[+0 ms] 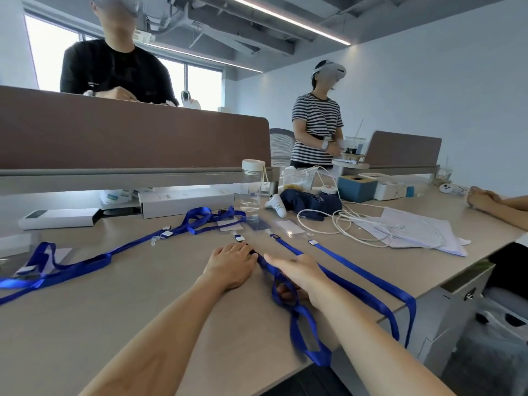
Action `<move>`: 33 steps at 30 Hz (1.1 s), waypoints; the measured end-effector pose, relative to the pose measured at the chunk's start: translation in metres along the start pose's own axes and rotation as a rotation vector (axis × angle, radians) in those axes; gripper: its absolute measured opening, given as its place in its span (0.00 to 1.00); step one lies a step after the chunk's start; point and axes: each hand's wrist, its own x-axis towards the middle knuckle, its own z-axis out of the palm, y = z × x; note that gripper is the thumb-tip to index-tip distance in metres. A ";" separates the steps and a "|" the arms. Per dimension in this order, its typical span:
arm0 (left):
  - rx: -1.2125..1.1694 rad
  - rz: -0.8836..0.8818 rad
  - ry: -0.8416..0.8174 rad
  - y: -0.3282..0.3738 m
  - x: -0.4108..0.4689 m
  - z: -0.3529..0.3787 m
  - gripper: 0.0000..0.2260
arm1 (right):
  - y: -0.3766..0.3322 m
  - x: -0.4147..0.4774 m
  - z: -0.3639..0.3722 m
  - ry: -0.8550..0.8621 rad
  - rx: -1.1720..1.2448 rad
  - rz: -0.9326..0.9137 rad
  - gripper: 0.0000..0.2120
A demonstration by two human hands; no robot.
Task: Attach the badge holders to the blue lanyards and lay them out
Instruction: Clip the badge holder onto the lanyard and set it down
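Three blue lanyards lie side by side on the table (143, 281), their clip ends pointing away from me: a left clip (240, 238), a middle clip (275, 236) and a right clip (313, 242). Clear badge holders (290, 227) lie just beyond the clips. My left hand (231, 264) lies flat, fingertips pressing the left lanyard's strap. My right hand (297, 272), blurred, rests with straight fingers across the twisted strap (300, 318), which hangs over the front edge. More lanyards (197, 221) lie tangled further left, another (57, 270) at far left.
A clear water bottle (251, 187), a white controller (277, 205), a dark cloth (311, 201), a coiled white cable (357, 224) and papers (414, 230) stand behind the lanyards. A long white box (185, 202) and a power bank (60, 218) sit at the left. Another person's hands (483, 198) rest at the right.
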 end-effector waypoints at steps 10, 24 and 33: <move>0.006 -0.003 0.000 0.000 0.000 -0.004 0.21 | -0.006 0.009 0.001 -0.138 0.081 -0.014 0.17; -0.009 -0.014 -0.007 0.000 0.001 -0.003 0.21 | -0.015 -0.003 -0.003 -0.145 0.149 0.070 0.13; -0.011 -0.015 -0.011 0.001 0.001 -0.003 0.20 | -0.012 -0.005 -0.003 -0.125 0.142 0.025 0.10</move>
